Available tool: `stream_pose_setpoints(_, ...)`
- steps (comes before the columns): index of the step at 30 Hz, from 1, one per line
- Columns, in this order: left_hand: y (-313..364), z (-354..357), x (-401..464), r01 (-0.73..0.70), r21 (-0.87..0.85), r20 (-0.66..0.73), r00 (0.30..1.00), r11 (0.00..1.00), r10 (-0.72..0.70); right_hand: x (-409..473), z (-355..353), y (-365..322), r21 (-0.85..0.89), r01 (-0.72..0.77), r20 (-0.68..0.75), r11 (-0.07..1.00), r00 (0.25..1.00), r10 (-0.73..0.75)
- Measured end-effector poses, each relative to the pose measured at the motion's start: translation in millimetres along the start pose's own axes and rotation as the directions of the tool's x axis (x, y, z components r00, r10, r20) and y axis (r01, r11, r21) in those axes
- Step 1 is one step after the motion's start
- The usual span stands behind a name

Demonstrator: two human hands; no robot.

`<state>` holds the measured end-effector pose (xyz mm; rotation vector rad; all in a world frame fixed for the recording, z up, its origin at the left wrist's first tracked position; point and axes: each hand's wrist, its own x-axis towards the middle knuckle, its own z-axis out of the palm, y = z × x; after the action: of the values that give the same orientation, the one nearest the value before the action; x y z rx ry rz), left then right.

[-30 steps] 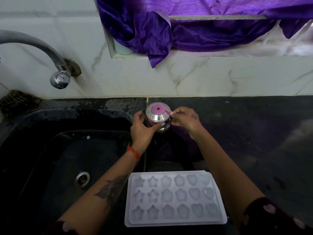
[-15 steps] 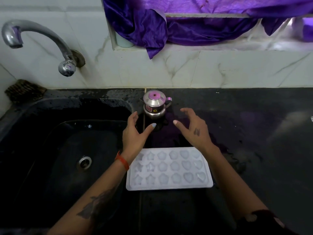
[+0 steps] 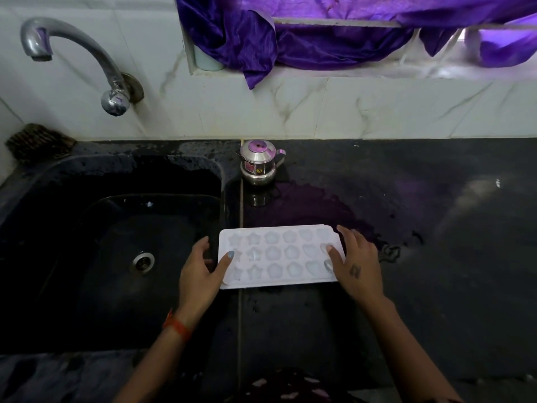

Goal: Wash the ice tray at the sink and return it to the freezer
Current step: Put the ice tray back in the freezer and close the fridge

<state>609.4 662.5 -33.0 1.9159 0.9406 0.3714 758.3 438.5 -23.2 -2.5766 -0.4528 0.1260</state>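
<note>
From the head view, the white rectangular plastic ice tray [image 3: 279, 255] with its star, flower and heart moulds lies flat and face-up on the dark stone bench [image 3: 406, 257], its left end right at the lip of the black sink basin [image 3: 101, 242]. My left hand [image 3: 200, 274] is at the tray's left short end, thumb laid over the rim and fingers spread beside the edge; my right hand [image 3: 356, 266] covers the right short end, thumb on the top face and fingers loosely bent past the rim. Neither grip looks closed yet, so I judge I am only touching the tray, about to lift it. Its long axis runs left to right across my body, the 3 rows of cavities running along it and opening upward. The curved chrome tap [image 3: 87, 62] shows no water running and the basin looks dry, so washing seems not yet begun; rinsing and the trip to the freezer all remain. A small steel pot with a lid [image 3: 258, 162] stands behind the tray, well apart.
</note>
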Motion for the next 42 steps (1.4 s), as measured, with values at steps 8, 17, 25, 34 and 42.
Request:
stream_pose_setpoints(8, -9.6, -7.5, -1.2, 0.079, -0.037, 0.102, 0.992, 0.996, -0.074, -8.8, 2.6, -4.9, 0.045, -0.156, 0.078, 0.987, 0.985, 0.152)
stream_pose_setpoints(17, -8.0, -7.7, 0.5, 0.169, -0.227, 0.217, 0.969, 0.959, -0.12, -4.9, -1.9, -12.9, 0.163, -0.257, 0.066, 0.952, 0.966, 0.25)
stream_pose_setpoints(25, -12.7, -18.7, -2.7, 0.153, -0.243, 0.165, 0.98, 0.958, -0.114, -7.6, 0.8, -22.1, 0.177, -0.245, 0.08, 0.953, 0.969, 0.234)
stream_pose_setpoints(34, -21.6, -39.3, -33.3, 0.161, -0.264, -0.035, 0.984, 0.951, -0.176, 0.2, -3.3, -45.2, 0.231, -0.088, 0.157, 0.969, 0.986, 0.053)
stream_pose_setpoints(42, -29.9, -56.5, -94.3, 0.189, -0.352, -0.261, 0.921, 0.917, -0.29, 3.8, -7.0, -79.9, 0.254, 0.11, 0.271, 0.961, 0.946, -0.18)
